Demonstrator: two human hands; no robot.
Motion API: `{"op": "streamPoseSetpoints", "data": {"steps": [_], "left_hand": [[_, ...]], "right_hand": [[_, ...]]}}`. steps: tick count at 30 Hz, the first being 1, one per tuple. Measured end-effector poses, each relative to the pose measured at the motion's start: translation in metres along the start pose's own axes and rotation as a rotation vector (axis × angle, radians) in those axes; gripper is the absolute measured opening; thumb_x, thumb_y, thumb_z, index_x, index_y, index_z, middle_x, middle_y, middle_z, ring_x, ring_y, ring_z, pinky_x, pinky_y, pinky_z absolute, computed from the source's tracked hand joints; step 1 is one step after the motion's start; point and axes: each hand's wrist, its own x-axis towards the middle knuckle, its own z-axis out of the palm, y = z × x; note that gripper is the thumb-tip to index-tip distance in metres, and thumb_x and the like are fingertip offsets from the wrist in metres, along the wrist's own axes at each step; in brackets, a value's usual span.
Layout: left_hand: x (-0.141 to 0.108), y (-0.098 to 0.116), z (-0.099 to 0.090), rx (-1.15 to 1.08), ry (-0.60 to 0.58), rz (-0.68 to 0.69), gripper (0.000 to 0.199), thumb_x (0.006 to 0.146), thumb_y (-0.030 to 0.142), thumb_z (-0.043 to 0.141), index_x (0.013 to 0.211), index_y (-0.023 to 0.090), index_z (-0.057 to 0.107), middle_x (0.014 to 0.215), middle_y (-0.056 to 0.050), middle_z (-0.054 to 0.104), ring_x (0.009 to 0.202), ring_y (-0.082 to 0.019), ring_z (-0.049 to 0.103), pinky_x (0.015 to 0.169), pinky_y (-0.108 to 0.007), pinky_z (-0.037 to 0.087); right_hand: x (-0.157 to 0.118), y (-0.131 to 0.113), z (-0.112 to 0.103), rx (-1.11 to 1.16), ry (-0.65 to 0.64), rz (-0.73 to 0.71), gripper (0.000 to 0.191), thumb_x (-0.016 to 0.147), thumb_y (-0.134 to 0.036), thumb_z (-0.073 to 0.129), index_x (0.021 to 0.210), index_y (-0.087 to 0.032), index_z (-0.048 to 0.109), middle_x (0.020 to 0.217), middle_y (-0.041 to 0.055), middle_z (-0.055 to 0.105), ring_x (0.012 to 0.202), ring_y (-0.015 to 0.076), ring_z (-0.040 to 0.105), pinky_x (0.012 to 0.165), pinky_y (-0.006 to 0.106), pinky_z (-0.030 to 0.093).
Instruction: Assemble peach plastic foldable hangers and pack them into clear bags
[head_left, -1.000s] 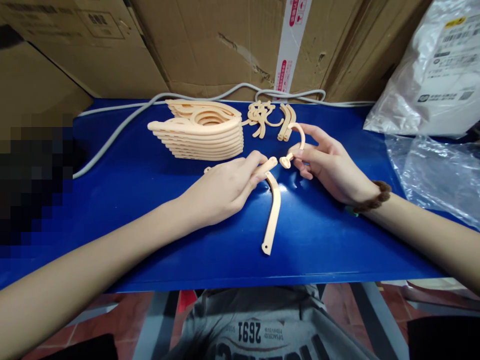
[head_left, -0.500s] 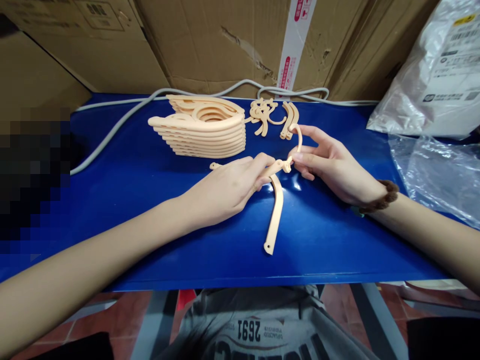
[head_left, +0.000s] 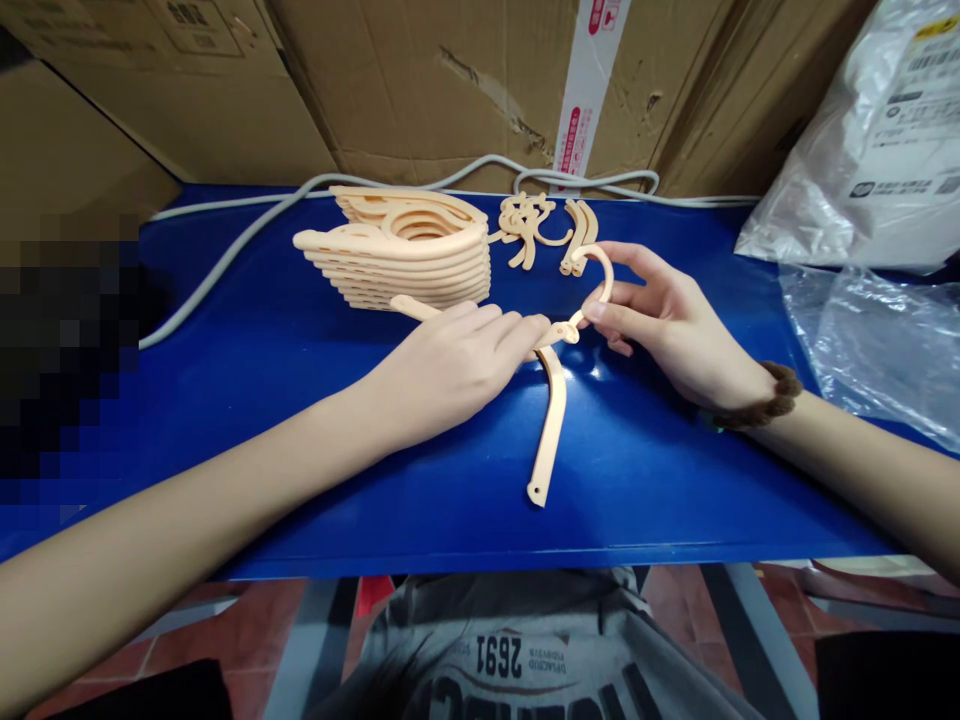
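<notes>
My left hand (head_left: 457,370) is closed on a flat cream plastic arm (head_left: 415,309), whose one end sticks out to the left and the other to the right of the fingers. My right hand (head_left: 649,315) pinches a curved cream hook (head_left: 609,275); the hook's lower end meets the end of the held arm. Below the fingers of my left hand, a loose curved cream arm (head_left: 553,430) lies on the blue table. Behind my left hand stands a stack of cream hanger pieces (head_left: 409,255).
Small cream hooks (head_left: 525,222) lie in a pile beside short curved pieces (head_left: 581,235). A white cable (head_left: 225,275) runs along the back, before cardboard boxes (head_left: 420,100). A white plastic package (head_left: 847,170) and clear plastic film (head_left: 874,350) are at the right.
The hook in my right hand has turned, so its curve shows wider. The arm in my left hand has tilted, with its left end now higher and farther left.
</notes>
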Motion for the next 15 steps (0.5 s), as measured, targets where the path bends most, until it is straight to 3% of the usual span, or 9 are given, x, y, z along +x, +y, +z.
{"op": "streamPoseSetpoints", "data": {"steps": [6, 15], "left_hand": [[-0.0001, -0.0015, 0.0015, -0.087, 0.001, -0.016, 0.026, 0.11, 0.017, 0.036, 0.111, 0.009, 0.061, 0.083, -0.005, 0.066, 0.071, -0.021, 0.06, 0.066, -0.032, 0.041], [-0.0002, -0.0009, -0.0029, -0.333, -0.04, -0.05, 0.019, 0.109, 0.012, 0.039, 0.119, 0.013, 0.056, 0.095, -0.003, 0.069, 0.081, -0.017, 0.063, 0.072, -0.026, 0.043]], "right_hand": [[0.0006, -0.001, -0.0012, 0.033, -0.002, 0.005, 0.056, 0.081, -0.026, 0.08, 0.133, -0.022, 0.057, 0.079, -0.0019, 0.066, 0.06, 0.0109, 0.049, 0.051, 0.026, 0.038], [0.0063, -0.0026, -0.006, 0.209, -0.158, 0.097, 0.057, 0.083, -0.02, 0.078, 0.137, -0.018, 0.058, 0.084, -0.0008, 0.066, 0.06, 0.008, 0.046, 0.053, 0.024, 0.036]]}}
